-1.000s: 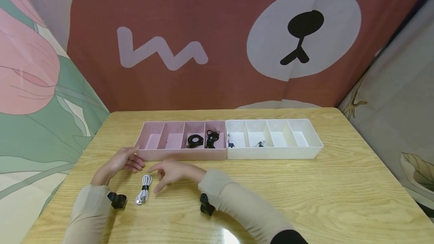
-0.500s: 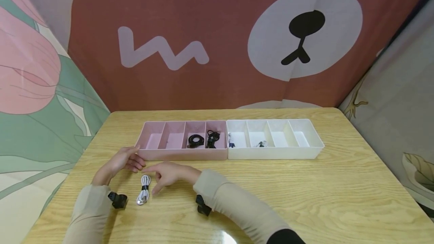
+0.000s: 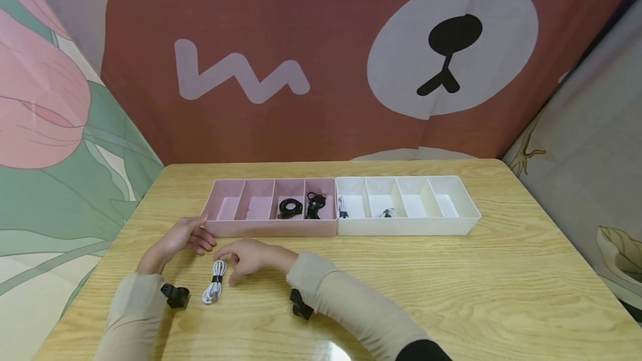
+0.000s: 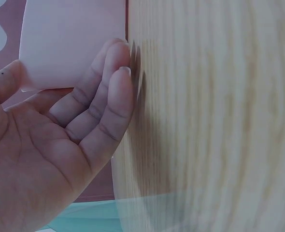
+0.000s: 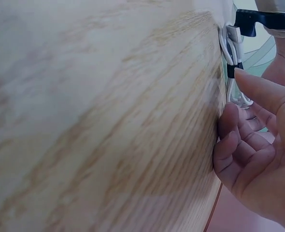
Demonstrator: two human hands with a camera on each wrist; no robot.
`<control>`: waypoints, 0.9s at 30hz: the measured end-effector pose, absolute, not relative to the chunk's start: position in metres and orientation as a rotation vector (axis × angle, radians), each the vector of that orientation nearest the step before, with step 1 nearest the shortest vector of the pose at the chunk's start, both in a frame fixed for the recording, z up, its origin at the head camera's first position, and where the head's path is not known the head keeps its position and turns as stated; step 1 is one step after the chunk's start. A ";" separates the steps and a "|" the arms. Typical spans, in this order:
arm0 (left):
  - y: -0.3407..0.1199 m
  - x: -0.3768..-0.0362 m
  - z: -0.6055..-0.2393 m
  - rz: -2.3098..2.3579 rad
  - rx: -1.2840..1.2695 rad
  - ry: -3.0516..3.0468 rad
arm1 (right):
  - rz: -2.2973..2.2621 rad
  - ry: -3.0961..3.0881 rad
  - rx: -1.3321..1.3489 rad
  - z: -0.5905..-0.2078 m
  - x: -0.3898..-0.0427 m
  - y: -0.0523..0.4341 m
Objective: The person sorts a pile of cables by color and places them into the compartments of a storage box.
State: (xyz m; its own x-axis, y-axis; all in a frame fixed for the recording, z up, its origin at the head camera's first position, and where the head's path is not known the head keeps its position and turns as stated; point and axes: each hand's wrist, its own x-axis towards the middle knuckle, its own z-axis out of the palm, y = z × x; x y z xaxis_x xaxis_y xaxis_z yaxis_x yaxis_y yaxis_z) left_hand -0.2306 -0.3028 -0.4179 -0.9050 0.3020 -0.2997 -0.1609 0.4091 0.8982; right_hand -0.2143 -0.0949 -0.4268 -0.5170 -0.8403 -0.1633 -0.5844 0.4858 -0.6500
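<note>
A white cable [image 3: 215, 283], coiled lengthwise and bound by a black band, lies on the wooden table. Over its far end reaches the index finger of my right hand [image 3: 248, 256]; the thumb stays to the cable's right, apart from that finger, and the other fingers are curled in. In the right wrist view the metal plug of the cable [image 5: 233, 36] shows. My left hand [image 3: 183, 238] rests by the front left corner of a pink divided box [image 3: 271, 228], its thumb against the rim and its fingers loosely bent beside the wall.
Black coiled cables [image 3: 290, 208] occupy two compartments of the pink box. A white divided box [image 3: 408, 226] stands end to end with it, small white cables [image 3: 343, 208] in two compartments. A patterned cloth [image 3: 331, 127] hangs behind the table [image 3: 451, 294].
The right hand moves slightly left, then slightly back right. The white cable's far end shifts a little right under the index finger. My left hand stays at the box corner.
</note>
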 end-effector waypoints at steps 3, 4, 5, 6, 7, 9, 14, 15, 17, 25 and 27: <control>-0.303 -0.230 -0.418 1.509 0.133 2.248 | -0.753 2.292 -1.189 -0.427 -0.214 -0.093; -0.303 -0.230 -0.418 1.513 0.127 2.246 | -0.755 2.301 -1.197 -0.427 -0.214 -0.093; -0.303 -0.231 -0.418 1.512 0.128 2.246 | -0.752 2.308 -1.203 -0.427 -0.214 -0.092; -0.303 -0.231 -0.418 1.512 0.126 2.246 | -0.749 2.316 -1.210 -0.428 -0.214 -0.092; -0.303 -0.231 -0.418 1.510 0.126 2.247 | -0.744 2.329 -1.225 -0.428 -0.214 -0.092; -0.303 -0.231 -0.418 1.507 0.122 2.246 | -0.749 2.344 -1.242 -0.430 -0.215 -0.091; -0.302 -0.231 -0.418 1.502 0.118 2.247 | -0.730 2.381 -1.294 -0.432 -0.217 -0.090; -0.302 -0.230 -0.417 1.501 0.118 2.248 | -0.727 2.383 -1.306 -0.432 -0.217 -0.090; -0.302 -0.230 -0.417 1.501 0.120 2.250 | -0.720 2.384 -1.330 -0.432 -0.218 -0.089; -0.303 -0.230 -0.419 1.489 0.119 2.265 | -0.705 2.389 -1.348 -0.431 -0.217 -0.087; -0.303 -0.230 -0.419 1.491 0.111 2.265 | -0.707 2.383 -1.343 -0.431 -0.218 -0.087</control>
State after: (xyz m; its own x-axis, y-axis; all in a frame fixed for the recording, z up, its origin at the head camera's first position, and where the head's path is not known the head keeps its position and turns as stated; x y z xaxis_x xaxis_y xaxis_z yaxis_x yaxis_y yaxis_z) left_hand -0.2305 -0.3031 -0.4194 -0.9069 0.2928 -0.3030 -0.1626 0.4202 0.8927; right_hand -0.2178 -0.0865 -0.4309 -0.5098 -0.8598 -0.0299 -0.7044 0.4370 -0.5593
